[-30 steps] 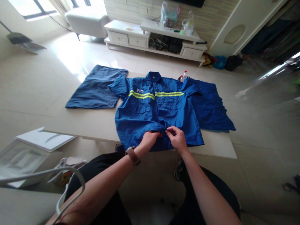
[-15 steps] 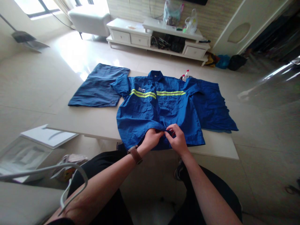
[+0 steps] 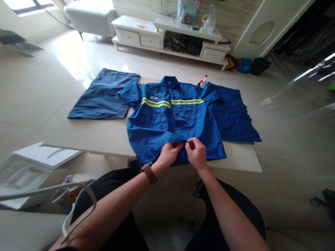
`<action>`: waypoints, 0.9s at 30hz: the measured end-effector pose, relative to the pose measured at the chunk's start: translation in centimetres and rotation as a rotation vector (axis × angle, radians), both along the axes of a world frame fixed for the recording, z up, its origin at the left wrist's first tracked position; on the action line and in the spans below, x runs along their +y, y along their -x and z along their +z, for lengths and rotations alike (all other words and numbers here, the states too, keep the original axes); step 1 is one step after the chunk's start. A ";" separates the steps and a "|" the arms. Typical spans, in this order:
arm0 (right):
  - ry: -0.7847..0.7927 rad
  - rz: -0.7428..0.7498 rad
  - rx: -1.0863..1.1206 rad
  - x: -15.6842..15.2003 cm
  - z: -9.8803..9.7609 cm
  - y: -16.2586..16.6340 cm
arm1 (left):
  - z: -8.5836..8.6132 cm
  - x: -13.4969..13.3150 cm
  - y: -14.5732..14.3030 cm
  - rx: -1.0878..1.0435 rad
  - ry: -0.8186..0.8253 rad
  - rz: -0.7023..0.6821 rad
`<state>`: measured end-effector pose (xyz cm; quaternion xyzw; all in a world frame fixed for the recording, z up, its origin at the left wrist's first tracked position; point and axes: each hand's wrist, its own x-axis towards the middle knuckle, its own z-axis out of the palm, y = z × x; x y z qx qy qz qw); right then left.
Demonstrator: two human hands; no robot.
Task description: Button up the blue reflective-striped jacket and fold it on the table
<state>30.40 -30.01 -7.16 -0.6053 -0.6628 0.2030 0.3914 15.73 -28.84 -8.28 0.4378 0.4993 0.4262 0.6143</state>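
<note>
A blue work jacket with yellow and grey reflective stripes lies front up on a low pale table, collar away from me. At its lower front edge, my left hand pinches the cloth, its fingertips partly under a fold. Close beside it, my right hand grips the same front edge between thumb and fingers. Whatever small part lies between the fingertips is hidden. A folded faded-blue garment lies to the left, and a darker blue folded garment to the right, both partly beside the jacket's sleeves.
Bottles with red caps stand behind the jacket. A white box sits at the table's left near side, with a grey cable looping over my left forearm. Beyond the tiled floor is a white TV cabinet with plastic bags.
The view has shifted slightly, so the scene sits a little further left and up. My right fingers have drawn closer together on the jacket's edge; my left hand keeps its hold.
</note>
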 end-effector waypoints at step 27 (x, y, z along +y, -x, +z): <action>0.333 0.161 -0.210 0.5 -2.6 -1.0 | -4.1 -7.5 -2.9 -0.457 0.852 0.494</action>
